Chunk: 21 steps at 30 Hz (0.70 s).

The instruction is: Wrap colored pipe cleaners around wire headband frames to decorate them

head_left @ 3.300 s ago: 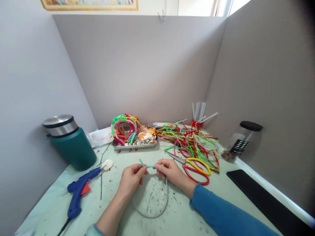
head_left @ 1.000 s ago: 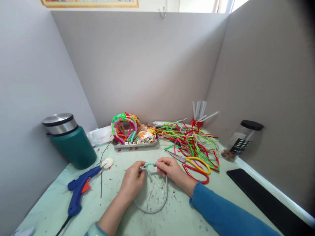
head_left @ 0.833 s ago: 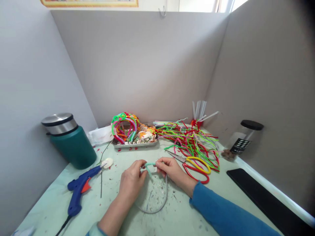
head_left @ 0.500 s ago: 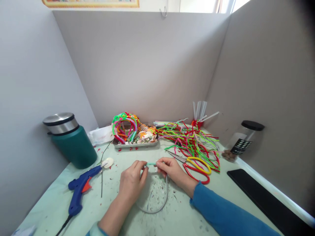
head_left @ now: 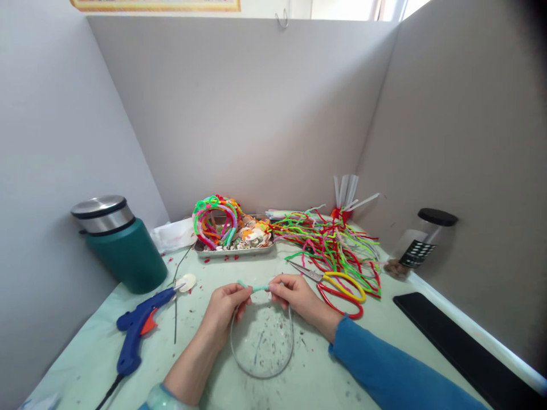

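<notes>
A thin grey headband [head_left: 261,377] hangs as a loop between my two hands, its curve toward me. Mint-green pipe cleaner [head_left: 260,288] is coiled round its upper stretch. My left hand [head_left: 225,306] pinches the left part of the coil, and a short green tail pokes up above the fingertips. With thumb and fingers closed, my right hand [head_left: 296,292] grips the band at the coil's right end. What lies under the fingertips is hidden. Close behind my right hand lie scissors [head_left: 342,287] with one yellow and one red handle loop.
A blue glue gun [head_left: 139,327] rests at left, its tip by a white disc [head_left: 186,283], near a green bottle [head_left: 126,250]. Behind are a metal tray [head_left: 235,251] with wrapped headbands [head_left: 216,222] and loose pipe cleaners [head_left: 333,239]. At right are a jar [head_left: 421,245] and black strip [head_left: 461,347].
My left hand has turned and shifted slightly, so the green tail and the loop's left side now show. My right hand keeps its grip nearly in place.
</notes>
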Tool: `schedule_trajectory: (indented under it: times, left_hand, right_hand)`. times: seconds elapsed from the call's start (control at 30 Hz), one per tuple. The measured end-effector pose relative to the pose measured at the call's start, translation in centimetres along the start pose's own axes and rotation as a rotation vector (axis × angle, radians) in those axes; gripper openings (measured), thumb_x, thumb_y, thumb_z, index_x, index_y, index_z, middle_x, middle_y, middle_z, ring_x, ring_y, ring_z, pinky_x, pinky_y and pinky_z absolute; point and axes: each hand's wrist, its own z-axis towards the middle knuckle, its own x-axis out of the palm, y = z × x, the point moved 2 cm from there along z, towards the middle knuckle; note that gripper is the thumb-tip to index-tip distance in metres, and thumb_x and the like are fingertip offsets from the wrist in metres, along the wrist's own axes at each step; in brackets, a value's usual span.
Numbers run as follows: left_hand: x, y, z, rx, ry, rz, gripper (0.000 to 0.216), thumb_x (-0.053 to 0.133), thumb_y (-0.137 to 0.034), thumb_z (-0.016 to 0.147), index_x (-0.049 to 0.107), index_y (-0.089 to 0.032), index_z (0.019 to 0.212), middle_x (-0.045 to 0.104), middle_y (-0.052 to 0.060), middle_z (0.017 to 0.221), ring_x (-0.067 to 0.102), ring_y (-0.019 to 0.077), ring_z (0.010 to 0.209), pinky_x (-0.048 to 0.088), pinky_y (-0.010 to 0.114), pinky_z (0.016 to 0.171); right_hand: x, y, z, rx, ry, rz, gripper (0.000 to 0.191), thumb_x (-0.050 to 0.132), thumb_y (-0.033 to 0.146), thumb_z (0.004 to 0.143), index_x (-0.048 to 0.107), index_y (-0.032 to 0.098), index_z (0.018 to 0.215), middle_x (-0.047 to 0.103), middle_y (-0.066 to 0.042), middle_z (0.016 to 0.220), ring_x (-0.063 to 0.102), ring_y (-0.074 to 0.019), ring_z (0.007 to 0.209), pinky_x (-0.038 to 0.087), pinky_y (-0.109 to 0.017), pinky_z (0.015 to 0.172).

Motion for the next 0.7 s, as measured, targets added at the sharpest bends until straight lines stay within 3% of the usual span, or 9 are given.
schedule_trajectory:
  times: [0.13,0.33,0.53,0.7]
  left_hand:
    - [0.0,0.2,0.2,0.069,-0.097,0.127,0.031,0.059,-0.046,0.07,0.054,-0.016,0.062,0.043,-0.007,0.038,0.034,0.0069,0.032,0.024,0.019,0.036]
    - [-0.3,-0.8,-0.5,0.523,-0.401,0.58,0.018,0.051,-0.036,0.079,0.058,-0.019,0.076,0.062,0.0,0.068,0.057,0.0141,0.059,0.042,0.022,0.051]
    - [0.3,-1.0,-1.4,0.898,-0.382,0.877,0.016,0.046,-0.019,0.083,0.061,-0.02,0.089,0.063,0.006,0.092,0.059,0.018,0.086,0.047,0.029,0.075]
    - [0.2,-0.3,-1.0,0.926,-0.376,0.988,0.023,0.049,-0.015,0.082,0.062,-0.018,0.1,0.064,0.007,0.098,0.059,0.0189,0.09,0.048,0.031,0.078]
  right_hand:
    - [0.0,0.3,0.0,0.007,-0.054,-0.014,0.029,0.059,0.042,0.076,0.062,0.014,0.071,0.056,0.002,0.056,0.039,-0.0056,0.041,0.028,-0.02,0.041]
    - [0.1,1.1,0.1,0.032,-0.139,0.018,0.027,0.059,0.039,0.076,0.06,0.014,0.066,0.051,0.004,0.051,0.038,-0.0058,0.04,0.028,-0.019,0.041]
    - [0.1,1.0,0.1,0.024,-0.125,0.025,0.026,0.058,0.037,0.077,0.059,0.014,0.066,0.052,0.003,0.052,0.039,-0.0059,0.04,0.028,-0.019,0.041]
    - [0.0,1.0,0.1,0.017,-0.106,0.018,0.026,0.058,0.037,0.077,0.059,0.014,0.066,0.052,0.003,0.054,0.039,-0.0062,0.042,0.029,-0.019,0.042]
